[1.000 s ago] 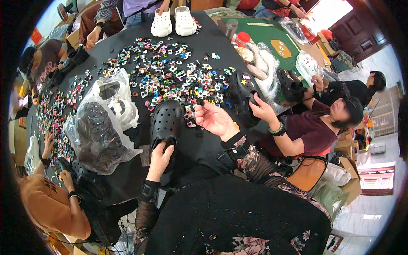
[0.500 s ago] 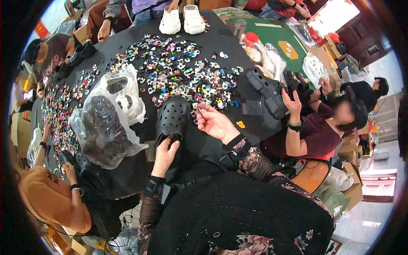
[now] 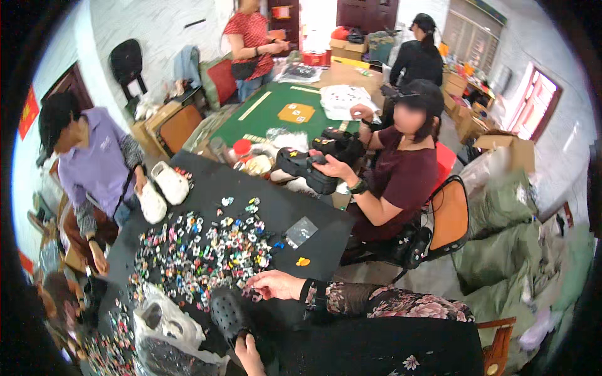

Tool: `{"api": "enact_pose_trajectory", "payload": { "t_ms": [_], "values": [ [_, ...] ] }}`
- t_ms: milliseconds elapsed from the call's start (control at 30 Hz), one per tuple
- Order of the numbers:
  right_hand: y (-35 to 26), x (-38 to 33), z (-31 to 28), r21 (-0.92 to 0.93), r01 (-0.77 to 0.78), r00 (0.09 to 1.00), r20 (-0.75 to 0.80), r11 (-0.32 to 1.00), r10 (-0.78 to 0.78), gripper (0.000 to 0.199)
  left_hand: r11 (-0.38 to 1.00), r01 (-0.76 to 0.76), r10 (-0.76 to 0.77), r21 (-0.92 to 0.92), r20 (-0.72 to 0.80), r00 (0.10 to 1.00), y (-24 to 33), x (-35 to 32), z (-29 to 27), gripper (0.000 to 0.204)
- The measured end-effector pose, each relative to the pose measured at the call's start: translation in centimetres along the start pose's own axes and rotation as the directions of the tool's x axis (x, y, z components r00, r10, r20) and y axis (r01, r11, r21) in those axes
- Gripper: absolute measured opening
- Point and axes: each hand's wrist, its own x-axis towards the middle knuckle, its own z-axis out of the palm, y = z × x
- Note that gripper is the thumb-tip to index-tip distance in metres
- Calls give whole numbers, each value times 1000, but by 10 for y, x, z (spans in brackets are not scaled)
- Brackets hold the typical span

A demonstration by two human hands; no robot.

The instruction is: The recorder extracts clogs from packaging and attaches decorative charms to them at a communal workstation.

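Note:
In the head view, a black clog (image 3: 229,315) with a holed toe points away from me, near the front of the black table. My left hand (image 3: 249,356) grips it at the foot opening, fingers partly hidden inside the shoe. Just right of the clog, my right hand (image 3: 276,286) is closed, thumb and fingertips pinched together at the near edge of a wide pile of small colourful shoe charms (image 3: 204,254). Whatever is between those fingertips is too small to make out. One yellow charm (image 3: 303,261) lies apart, right of the pile.
Left of the clog lies a clear plastic bag (image 3: 164,323) with shoes inside. A small clear packet (image 3: 301,232) rests beyond my right hand. White clogs (image 3: 170,183) stand at the far left, beside a person in purple. To the right, a seated person holds a black clog (image 3: 307,169).
The view has swung up and to the right, showing more of the room. My left hand still holds the clog, and my right hand stays beside it, fingers pinched.

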Motion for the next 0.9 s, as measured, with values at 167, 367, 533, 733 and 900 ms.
{"api": "enact_pose_trajectory", "payload": {
  "t_ms": [167,367,533,733,900],
  "values": [
    [-42,-7,-56,165,321,947,-60,933,-315,27,997,76,-77,34,24,997,15,-6,-3,38],
    [-124,-44,-169,507,632,774,-385,586,-503,9,998,36,-39,60,54,998,28,-3,7,41],
    [-173,-59,-209,539,715,696,-489,446,-526,9,965,53,-75,258,75,994,3,14,8,29],
    [-155,-15,-168,551,603,794,-490,578,-361,5,982,102,-101,158,-18,995,11,10,2,28],
    [-67,2,-53,201,207,977,-89,958,-192,6,953,231,-250,195,82,965,17,24,14,31]
  ]
}}
